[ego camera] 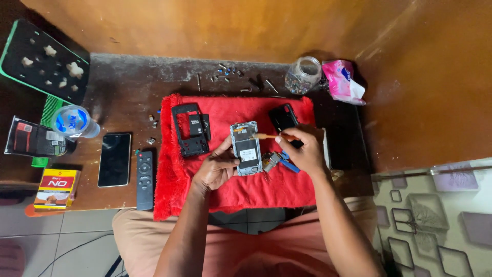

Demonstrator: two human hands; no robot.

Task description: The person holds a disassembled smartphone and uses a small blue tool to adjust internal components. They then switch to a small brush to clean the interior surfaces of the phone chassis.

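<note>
1. The left hand [218,166] cups the opened phone [246,148] by its side edge, fingers curled, steadying it flat at the middle of the red cloth [230,190].
2. The right hand [303,149] pinches a thin brush [264,136], tip at the phone's upper end.
3. A black frame [188,131] lies left of the phone on the cloth, apart.
4. Blue-handled pliers [281,161] rest just right of the phone, within reach.
</note>
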